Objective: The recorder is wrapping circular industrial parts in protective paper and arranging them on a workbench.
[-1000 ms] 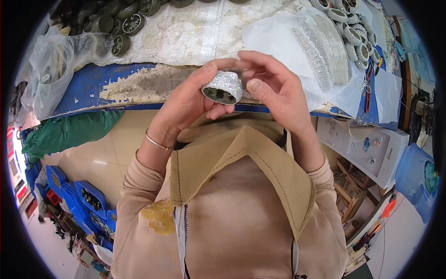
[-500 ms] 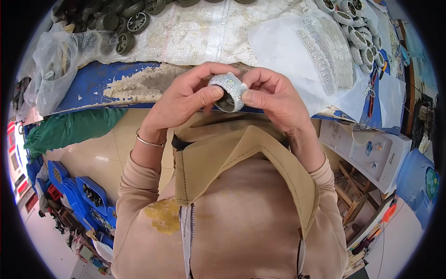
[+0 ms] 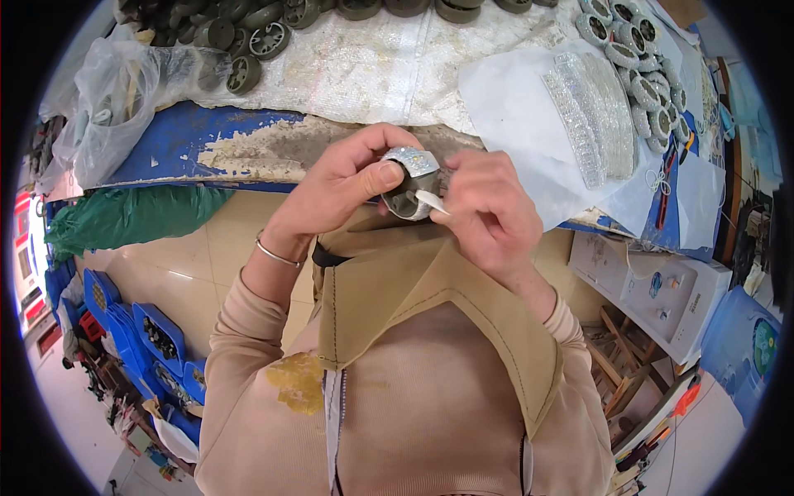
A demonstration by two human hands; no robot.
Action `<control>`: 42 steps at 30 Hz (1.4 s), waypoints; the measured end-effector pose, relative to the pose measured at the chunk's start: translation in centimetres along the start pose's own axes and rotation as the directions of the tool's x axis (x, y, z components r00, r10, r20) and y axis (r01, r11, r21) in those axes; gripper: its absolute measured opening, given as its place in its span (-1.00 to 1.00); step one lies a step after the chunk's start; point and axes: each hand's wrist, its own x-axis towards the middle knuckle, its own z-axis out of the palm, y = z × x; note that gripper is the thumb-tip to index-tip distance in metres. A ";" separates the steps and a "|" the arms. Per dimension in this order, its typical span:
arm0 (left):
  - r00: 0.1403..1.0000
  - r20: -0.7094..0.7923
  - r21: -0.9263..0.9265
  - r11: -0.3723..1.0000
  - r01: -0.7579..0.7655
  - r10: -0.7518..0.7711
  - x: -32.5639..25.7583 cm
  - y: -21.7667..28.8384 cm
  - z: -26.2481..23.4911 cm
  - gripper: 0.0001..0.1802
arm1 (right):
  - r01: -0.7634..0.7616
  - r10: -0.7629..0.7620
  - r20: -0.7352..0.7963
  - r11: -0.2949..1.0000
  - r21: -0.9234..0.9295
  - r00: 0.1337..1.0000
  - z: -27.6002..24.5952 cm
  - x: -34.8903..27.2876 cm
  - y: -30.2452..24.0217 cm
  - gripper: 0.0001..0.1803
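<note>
My left hand point(image 3: 335, 183) is closed around a small toy-like wheel point(image 3: 400, 203) above my lap, thumb on its near rim. A sparkly silver rhinestone strip point(image 3: 413, 159) covers the wheel's top, while bare dark surface shows on its right side. From the wheel's lower right, a white strip end point(image 3: 430, 201) sticks out toward my right hand point(image 3: 499, 208). The fingers of that hand are curled and pinched at this white end; the exact contact is partly hidden and slightly blurred.
Dark uncovered wheels point(image 3: 270, 40) pile up at the far left of the table. Sparkly covered wheels point(image 3: 645, 87) are heaped at the far right, beside rhinestone strips point(image 3: 595, 116) on white paper. Red-handled pliers point(image 3: 664, 202) lie near the right edge. Blue bins point(image 3: 136, 347) stand at lower left.
My right hand has turned and moved down to the right, its fingers curling closed. The strip, which wrapped the wheel's right side, now leaves dark surface bare there, and a white end shows.
</note>
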 end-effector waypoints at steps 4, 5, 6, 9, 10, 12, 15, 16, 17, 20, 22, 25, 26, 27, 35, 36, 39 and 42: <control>0.999 -0.044 -0.216 0.976 0.018 -0.028 0.7 -0.8 1.0 -0.66 | -0.057 0.076 -0.123 0.987 0.149 0.989 0.4 -1.0 1.0 -0.84; 0.995 -0.060 -0.258 0.964 0.058 -0.076 0.9 -0.3 1.1 -0.67 | -0.126 0.196 -0.191 0.936 0.328 0.962 0.5 -1.1 1.4 -0.82; 0.988 -0.073 -0.307 0.946 0.105 -0.133 0.9 0.0 1.3 -0.67 | -0.126 0.194 -0.182 0.936 0.330 0.964 0.4 -0.7 1.1 -0.82; 0.980 -0.116 -0.229 0.964 0.135 -0.165 1.4 1.5 2.1 -0.71 | -0.394 0.633 -0.014 0.499 0.772 0.774 0.3 0.3 0.4 -0.71; 0.968 -0.124 -0.251 0.951 0.181 -0.217 1.6 2.0 2.3 -0.70 | -0.402 0.634 -0.004 0.495 0.771 0.773 0.2 0.4 0.4 -0.71; 0.967 -0.101 -0.287 0.938 0.196 -0.233 1.8 2.4 2.0 -0.69 | -0.477 0.641 0.082 0.474 0.740 0.763 -0.1 0.5 0.5 -0.76; 0.988 -0.059 -0.137 0.981 0.136 -0.145 1.6 2.1 1.7 -0.67 | -0.409 0.546 -0.001 0.629 0.661 0.838 -0.5 0.2 1.8 -0.81; 0.988 -0.064 -0.143 0.981 0.133 -0.143 1.6 1.9 1.6 -0.67 | -0.415 0.547 0.007 0.628 0.658 0.837 -0.3 0.1 2.0 -0.81; 0.981 -0.094 -0.152 0.976 0.156 -0.172 1.5 1.8 1.6 -0.66 | -0.387 0.532 -0.061 0.685 0.618 0.845 0.1 0.1 2.1 -0.83; 0.973 -0.120 -0.211 0.963 0.168 -0.196 1.6 1.9 1.6 -0.66 | -0.336 0.505 -0.163 0.748 0.572 0.847 0.6 -0.2 2.1 -0.84; 0.956 -0.155 -0.276 0.940 0.201 -0.250 1.6 2.0 1.6 -0.69 | -0.312 0.498 -0.192 0.754 0.578 0.846 0.7 -0.8 1.7 -0.84; 0.928 -0.231 -0.379 0.906 0.191 -0.292 1.6 1.3 1.2 -0.70 | -0.248 0.408 -0.261 0.840 0.482 0.875 0.5 -1.7 0.8 -0.84; 0.928 -0.234 -0.381 0.905 0.188 -0.291 1.5 1.4 1.4 -0.70 | -0.227 0.355 -0.190 0.845 0.483 0.915 0.1 -1.9 0.2 -0.84; 0.941 -0.218 -0.386 0.908 0.162 -0.260 1.5 1.5 1.7 -0.70 | -0.205 0.298 -0.121 0.850 0.486 0.947 0.0 -1.9 0.0 -0.84; 0.948 -0.239 -0.342 0.932 0.120 -0.209 1.6 2.1 2.4 -0.65 | -0.288 0.507 -0.186 0.712 0.640 0.842 0.8 -0.5 -0.2 -0.58; 0.950 -0.241 -0.345 0.932 0.109 -0.200 1.7 2.1 2.4 -0.65 | -0.292 0.510 -0.186 0.713 0.638 0.840 0.9 -0.6 -0.1 -0.58; 0.953 -0.246 -0.300 0.949 0.100 -0.178 1.7 2.0 2.8 -0.65 | -0.309 0.518 -0.226 0.748 0.587 0.825 1.3 -0.8 0.1 -0.51; 0.962 -0.200 -0.387 0.917 0.097 -0.186 1.5 1.9 2.9 -0.59 | -0.329 0.586 -0.274 0.717 0.615 0.763 1.4 -0.4 0.0 -0.47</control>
